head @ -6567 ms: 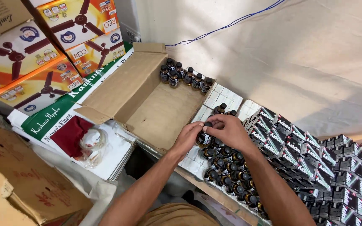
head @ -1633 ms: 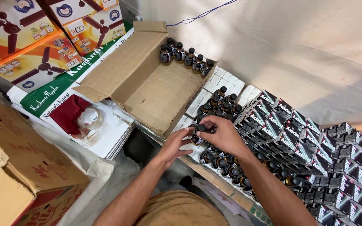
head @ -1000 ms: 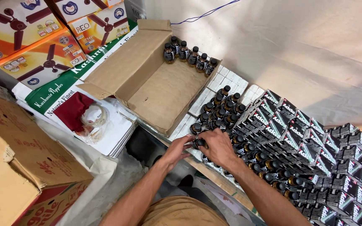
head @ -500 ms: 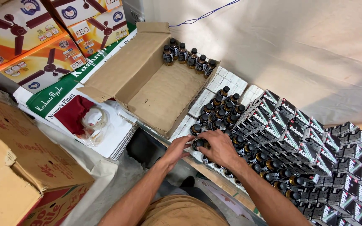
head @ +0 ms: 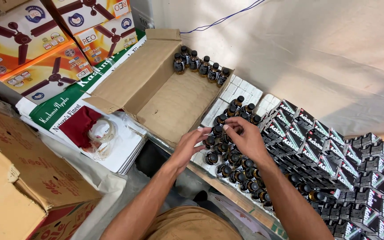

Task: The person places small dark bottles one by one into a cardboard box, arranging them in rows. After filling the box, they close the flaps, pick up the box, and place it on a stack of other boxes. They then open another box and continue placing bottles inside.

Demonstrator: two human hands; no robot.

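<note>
At the near edge of the counter, both hands meet over a cluster of small dark bottles w/ black caps, standing upright on a white cell tray. Left hand: fingers curled, tips touching a bottle at the cluster's left edge; can't tell if it's actually gripped. Right hand: fingers bent down over bottle tops, pinching at one cap; grip partly hidden. Just beyond the hands, an open cardboard box w/ a row of five same bottles along its far wall. Right of the tray, rows of black cartons. Left: ceiling-fan boxes, a flattened apple carton, a roll of clear tape on a dark red cloth
</note>
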